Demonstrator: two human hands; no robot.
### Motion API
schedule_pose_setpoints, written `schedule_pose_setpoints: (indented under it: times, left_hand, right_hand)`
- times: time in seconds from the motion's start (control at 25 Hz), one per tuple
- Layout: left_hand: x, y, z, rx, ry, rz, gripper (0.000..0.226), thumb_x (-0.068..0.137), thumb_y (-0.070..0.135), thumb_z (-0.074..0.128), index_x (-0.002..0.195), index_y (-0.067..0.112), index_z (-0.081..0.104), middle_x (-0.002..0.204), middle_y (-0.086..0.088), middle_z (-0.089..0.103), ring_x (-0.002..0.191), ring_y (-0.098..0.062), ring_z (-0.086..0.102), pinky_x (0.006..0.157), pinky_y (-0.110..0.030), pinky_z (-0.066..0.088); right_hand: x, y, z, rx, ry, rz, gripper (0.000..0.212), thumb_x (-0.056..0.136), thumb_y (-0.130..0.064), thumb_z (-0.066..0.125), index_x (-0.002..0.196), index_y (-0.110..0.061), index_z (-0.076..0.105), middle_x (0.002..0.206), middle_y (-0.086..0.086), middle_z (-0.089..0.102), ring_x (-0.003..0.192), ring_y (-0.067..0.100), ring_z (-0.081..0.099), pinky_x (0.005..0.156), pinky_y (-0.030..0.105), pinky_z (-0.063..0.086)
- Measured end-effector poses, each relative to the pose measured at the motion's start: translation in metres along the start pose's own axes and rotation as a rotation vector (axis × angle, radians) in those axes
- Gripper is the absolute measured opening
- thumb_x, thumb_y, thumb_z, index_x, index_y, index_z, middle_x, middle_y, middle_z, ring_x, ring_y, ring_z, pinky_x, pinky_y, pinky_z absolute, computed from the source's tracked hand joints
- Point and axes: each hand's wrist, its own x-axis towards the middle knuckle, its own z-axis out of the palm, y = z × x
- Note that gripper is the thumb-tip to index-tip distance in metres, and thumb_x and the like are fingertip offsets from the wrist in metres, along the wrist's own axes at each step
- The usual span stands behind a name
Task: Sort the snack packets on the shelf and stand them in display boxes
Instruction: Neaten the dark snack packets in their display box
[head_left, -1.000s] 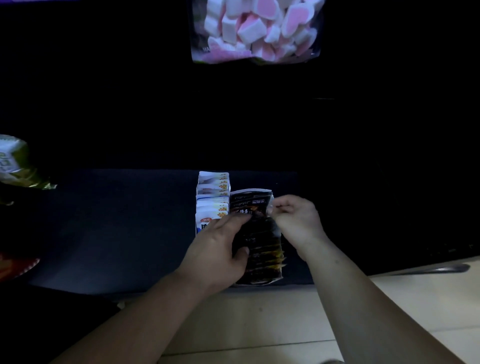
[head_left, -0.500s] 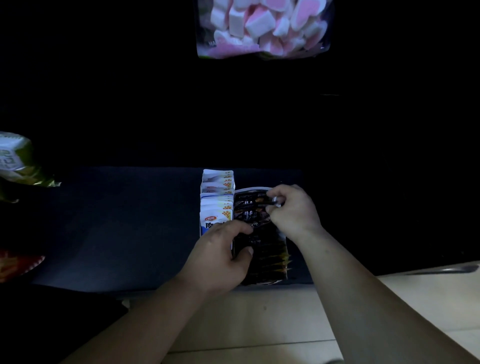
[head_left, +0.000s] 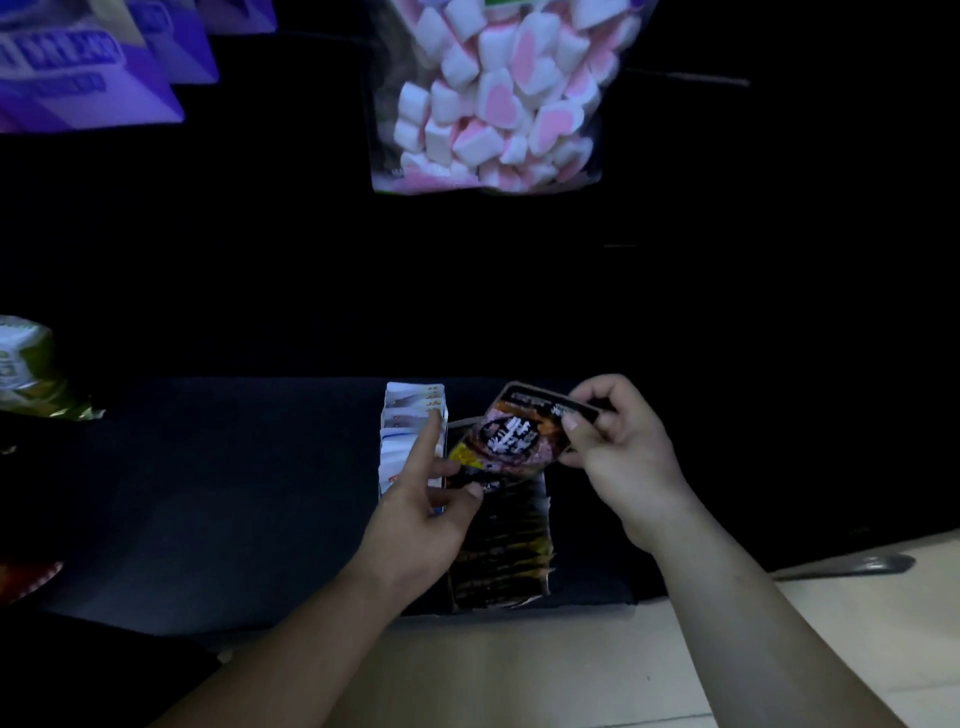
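On the dark shelf stands a row of white-and-blue packets (head_left: 413, 415) and, right of it, a row of black-and-orange packets (head_left: 501, 551) standing on edge. My right hand (head_left: 623, 447) pinches the top edge of one black packet (head_left: 514, 434), lifted and tilted above the black row. My left hand (head_left: 426, 499) holds the lower left corner of that same packet between thumb and fingers, its index finger stretched along the white packets. A display box around the rows is too dark to make out.
A clear bag of pink-and-white marshmallows (head_left: 493, 98) hangs above. Purple boxes (head_left: 88, 62) sit at the upper left, a green-and-white bag (head_left: 31, 369) and a red packet (head_left: 26, 577) at the left edge. Pale floor tiles (head_left: 519, 670) lie below the shelf.
The right hand has pulled one black packet up out of the row and tilted it face-up. The left hand has shifted from the row's top to the packet's corner. The camera has tilted upward.
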Motion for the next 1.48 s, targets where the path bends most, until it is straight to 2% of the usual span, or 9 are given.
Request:
schedule_pose_setpoints:
  times: [0.12,0.24,0.36,0.48,0.6,0.72,0.88,1.04,1.48]
  left_hand:
    - [0.006,-0.003,0.000,0.068,0.029,0.043,0.042,0.090,0.039,0.067,0.124,0.054,0.049,0.123,0.006,0.060,0.086,-0.009,0.070,0.080,-0.039,0.060]
    - [0.006,-0.004,-0.003,0.196,0.025,0.058,0.012,0.096,0.029,0.064,0.095,0.037,0.054,0.085,0.002,0.061,0.055,-0.005,0.052,0.053,-0.028,0.045]
    - [0.007,-0.006,-0.005,0.407,-0.014,0.140,0.013,0.100,0.024,0.056,0.093,0.033,0.049,0.068,0.003,0.059,0.052,-0.007,0.046,0.052,-0.031,0.041]
    - [0.008,-0.001,-0.005,0.440,0.040,0.218,0.012,0.101,0.022,0.053,0.097,0.033,0.050,0.068,0.015,0.058,0.055,-0.003,0.050,0.049,-0.015,0.033]
    - [0.006,0.002,-0.005,0.371,0.080,0.248,0.007,0.101,0.026,0.053,0.099,0.033,0.052,0.070,0.019,0.058,0.053,-0.003,0.050,0.050,-0.015,0.032]
    - [0.001,-0.003,-0.004,0.338,0.051,0.249,0.008,0.100,0.031,0.056,0.104,0.036,0.053,0.079,0.016,0.063,0.057,-0.005,0.055,0.055,-0.020,0.041]
    - [0.004,-0.009,-0.004,0.228,-0.079,0.043,0.043,0.096,0.028,0.063,0.134,0.042,0.048,0.113,0.025,0.064,0.096,0.000,0.064,0.088,-0.032,0.056]
    - [0.007,-0.019,-0.002,0.228,-0.048,0.006,0.046,0.093,0.025,0.065,0.135,0.036,0.049,0.118,0.021,0.065,0.109,0.003,0.061,0.099,-0.031,0.052]
    - [0.003,-0.017,-0.008,0.172,-0.002,-0.017,0.022,0.092,0.027,0.069,0.109,0.037,0.060,0.111,0.020,0.065,0.106,0.005,0.059,0.091,-0.017,0.047]
  right_hand:
    - [-0.011,0.005,-0.012,0.141,-0.034,0.122,0.017,0.102,-0.002,0.058,0.096,-0.018,0.057,0.087,0.005,0.075,0.096,0.025,0.075,0.086,0.043,0.063]
    - [-0.014,0.015,-0.016,0.228,-0.019,0.220,0.017,0.100,0.002,0.058,0.094,-0.014,0.059,0.095,0.008,0.072,0.108,0.031,0.070,0.093,0.039,0.060]
    - [-0.011,0.012,-0.017,-0.292,-0.010,0.043,0.038,0.086,0.001,0.068,0.107,-0.030,0.064,0.119,-0.005,0.060,0.118,0.014,0.056,0.093,0.022,0.045]
    - [-0.011,-0.006,0.003,-0.741,-0.023,-0.396,0.063,0.066,-0.007,0.070,0.122,-0.033,0.062,0.125,-0.010,0.054,0.124,0.017,0.043,0.105,0.032,0.039]
    - [-0.018,-0.008,0.030,-1.011,-0.226,-0.431,0.052,0.081,-0.018,0.070,0.128,-0.038,0.059,0.122,-0.013,0.066,0.123,0.017,0.050,0.123,0.045,0.020]
    - [-0.013,0.012,0.031,-1.102,-0.168,-0.390,0.032,0.092,-0.023,0.065,0.119,-0.040,0.068,0.113,-0.013,0.069,0.117,0.017,0.054,0.126,0.045,0.010]
    - [0.001,0.018,0.015,-0.729,0.067,-0.375,0.021,0.092,-0.013,0.066,0.096,-0.033,0.070,0.091,-0.007,0.068,0.095,0.022,0.062,0.098,0.049,0.049]
    - [0.012,-0.004,0.018,-0.073,0.056,-0.125,0.018,0.099,-0.011,0.065,0.102,-0.029,0.066,0.098,-0.008,0.072,0.093,0.000,0.067,0.080,0.019,0.054]
    - [0.015,0.024,0.046,0.017,-0.140,0.121,0.023,0.104,-0.012,0.056,0.100,-0.033,0.063,0.100,-0.008,0.073,0.091,0.015,0.072,0.079,0.032,0.059]
